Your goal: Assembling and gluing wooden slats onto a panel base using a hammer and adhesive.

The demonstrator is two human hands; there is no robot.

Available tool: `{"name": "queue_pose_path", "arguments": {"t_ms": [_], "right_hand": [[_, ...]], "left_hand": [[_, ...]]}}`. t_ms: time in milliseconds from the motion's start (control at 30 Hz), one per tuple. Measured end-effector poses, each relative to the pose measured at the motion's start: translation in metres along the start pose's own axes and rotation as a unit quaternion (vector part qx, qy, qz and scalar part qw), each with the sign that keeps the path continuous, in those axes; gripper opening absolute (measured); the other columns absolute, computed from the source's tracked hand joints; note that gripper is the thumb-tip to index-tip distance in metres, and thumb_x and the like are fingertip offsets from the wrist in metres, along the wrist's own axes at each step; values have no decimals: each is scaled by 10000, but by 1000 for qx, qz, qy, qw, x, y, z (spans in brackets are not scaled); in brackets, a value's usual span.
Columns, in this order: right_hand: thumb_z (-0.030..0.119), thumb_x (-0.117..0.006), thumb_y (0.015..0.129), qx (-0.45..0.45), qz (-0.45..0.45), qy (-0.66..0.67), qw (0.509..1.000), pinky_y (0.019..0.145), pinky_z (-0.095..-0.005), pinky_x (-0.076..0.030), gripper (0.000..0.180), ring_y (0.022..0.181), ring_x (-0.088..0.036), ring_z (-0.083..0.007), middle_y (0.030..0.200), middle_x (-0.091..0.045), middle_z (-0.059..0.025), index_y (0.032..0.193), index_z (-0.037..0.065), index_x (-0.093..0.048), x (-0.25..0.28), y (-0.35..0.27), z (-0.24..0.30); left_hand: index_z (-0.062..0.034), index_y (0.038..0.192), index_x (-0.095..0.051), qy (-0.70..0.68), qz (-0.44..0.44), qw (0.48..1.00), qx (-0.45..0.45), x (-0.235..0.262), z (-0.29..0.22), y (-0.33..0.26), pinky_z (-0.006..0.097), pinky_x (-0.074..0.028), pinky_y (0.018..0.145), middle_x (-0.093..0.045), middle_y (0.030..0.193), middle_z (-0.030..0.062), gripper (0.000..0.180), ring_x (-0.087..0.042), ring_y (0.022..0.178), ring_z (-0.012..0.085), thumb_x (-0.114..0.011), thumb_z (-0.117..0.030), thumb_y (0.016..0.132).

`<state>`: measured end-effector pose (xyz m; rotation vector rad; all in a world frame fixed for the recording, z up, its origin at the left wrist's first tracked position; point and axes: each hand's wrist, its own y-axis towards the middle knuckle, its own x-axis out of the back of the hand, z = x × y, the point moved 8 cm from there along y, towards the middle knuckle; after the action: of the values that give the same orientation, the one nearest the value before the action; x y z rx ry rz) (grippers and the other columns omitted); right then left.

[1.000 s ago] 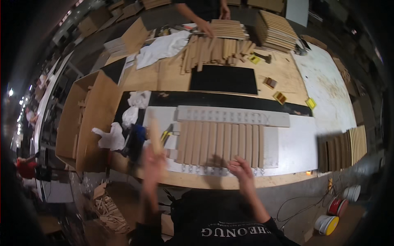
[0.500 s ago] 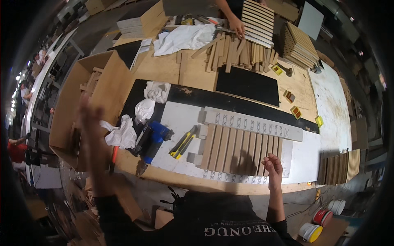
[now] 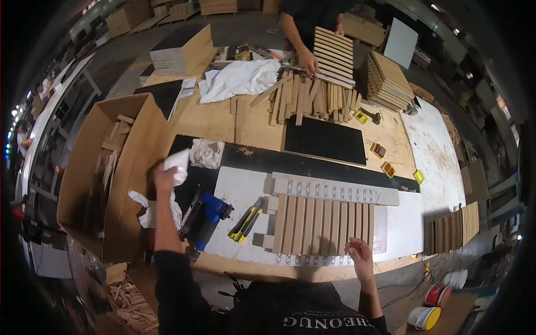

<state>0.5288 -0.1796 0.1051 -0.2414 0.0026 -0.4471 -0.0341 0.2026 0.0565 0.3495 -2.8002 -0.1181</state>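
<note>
Left hand (image 3: 165,180), raised over cardboard box half second ago, now down at desk's (image 3: 251,125) 9 o'clock edge, grip closed on white rag (image 3: 178,163). Right hand (image 3: 359,254) unchanged, fingers loosely spread on 6 o'clock end of wooden slat row (image 3: 324,223). Blue nail gun (image 3: 204,216), yellow knife (image 3: 247,219) between hands. Cardboard box (image 3: 100,178) at 9 o'clock.

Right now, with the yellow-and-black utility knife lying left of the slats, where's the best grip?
Probably mid-handle of the utility knife, pinched across its narrow width from above. It lies flat and diagonal on the white board, long sides bare; the blue tool sits close on its left, so approach from the right, slat side.
</note>
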Motion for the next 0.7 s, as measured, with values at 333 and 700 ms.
{"name": "queue_pose_path", "arguments": {"t_ms": [333, 700], "right_hand": [[66, -604, 869, 23, 87, 59, 994, 798, -233, -465, 290, 907, -564, -92, 991, -592, -21, 1147, 32, -528, -48, 14, -10], [88, -599, 883, -5, -42, 96, 994, 843, -235, -452, 303, 952, -557, -96, 1023, -589, -31, 1163, 4, -517, 23, -53, -48]], "left_hand": [[-92, 1324, -385, -542, 238, 801, 89, -50, -185, -123, 476, -544, 714, -512, 1212, 153, 687, -574, 993, 349, -589, -506, 815], [-199, 1431, -189, -674, 373, 617, 163, -195, -264, -268, 542, -544, 719, -367, 1365, 212, 742, -496, 1106, 444, -544, -494, 850]]}}
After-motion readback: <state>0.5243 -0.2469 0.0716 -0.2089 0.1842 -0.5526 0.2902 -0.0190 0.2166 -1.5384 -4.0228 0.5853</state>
